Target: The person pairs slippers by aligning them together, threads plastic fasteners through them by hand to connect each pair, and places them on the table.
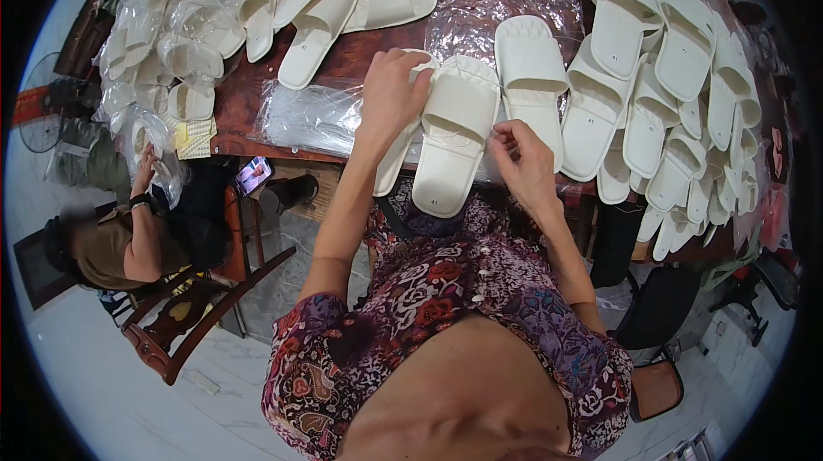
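Head view: a white slipper (457,122) is lying at the near edge of the table (243,105), its long axis running near to far, toe pointing away and leaning slightly right, heel overhanging. The left hand's (396,94) fingers are curling over a second slipper (393,161), clamped or not cannot be told; the right hand's (519,157) are bending loosely, close together, beside the first. Piled slippers (688,43) are flanking them.

A small dark number (435,200) marks the heel of the central white open-toed slipper (448,171); similar ones mark white slippers (686,62) heaped at right. Print on the yellow rectangular sheet (195,139) is unreadable.
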`<state>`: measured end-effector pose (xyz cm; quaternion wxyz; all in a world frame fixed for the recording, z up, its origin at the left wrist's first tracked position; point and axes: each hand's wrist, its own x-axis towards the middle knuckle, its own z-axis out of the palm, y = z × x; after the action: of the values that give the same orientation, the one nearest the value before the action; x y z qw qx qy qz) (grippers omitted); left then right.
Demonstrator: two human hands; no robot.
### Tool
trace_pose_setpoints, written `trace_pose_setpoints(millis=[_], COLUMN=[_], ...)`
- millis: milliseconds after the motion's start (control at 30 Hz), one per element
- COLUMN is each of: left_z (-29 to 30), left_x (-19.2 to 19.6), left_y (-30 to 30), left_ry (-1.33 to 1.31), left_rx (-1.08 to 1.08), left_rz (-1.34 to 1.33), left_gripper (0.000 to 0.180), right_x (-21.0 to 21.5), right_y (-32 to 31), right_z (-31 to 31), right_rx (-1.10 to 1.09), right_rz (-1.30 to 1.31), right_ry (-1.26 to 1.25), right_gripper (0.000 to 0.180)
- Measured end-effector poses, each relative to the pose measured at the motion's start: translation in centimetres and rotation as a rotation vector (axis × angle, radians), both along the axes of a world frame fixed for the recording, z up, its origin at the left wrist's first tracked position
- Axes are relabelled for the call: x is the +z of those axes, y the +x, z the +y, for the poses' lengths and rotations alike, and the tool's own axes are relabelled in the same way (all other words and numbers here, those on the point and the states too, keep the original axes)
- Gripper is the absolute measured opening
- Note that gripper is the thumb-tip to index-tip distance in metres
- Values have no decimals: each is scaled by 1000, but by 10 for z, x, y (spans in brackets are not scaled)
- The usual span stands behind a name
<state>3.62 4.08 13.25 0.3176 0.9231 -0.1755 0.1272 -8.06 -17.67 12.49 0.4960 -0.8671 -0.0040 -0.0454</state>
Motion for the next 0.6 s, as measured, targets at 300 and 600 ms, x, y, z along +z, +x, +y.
trace_pose_setpoints(millis=[300, 600], left_z=[-18, -16], left_x=[-14, -21], left_y=[36, 36], left_ry=[226, 93], left_rx=[-123, -110], left_rz=[197, 213], left_gripper=[22, 18], right_x=[-3, -3], right_y=[30, 61], right_z=[-5, -5], right_rx=[-35, -36], right_rz=[-7, -42], right_ry=[12, 9], right_gripper=[15, 15])
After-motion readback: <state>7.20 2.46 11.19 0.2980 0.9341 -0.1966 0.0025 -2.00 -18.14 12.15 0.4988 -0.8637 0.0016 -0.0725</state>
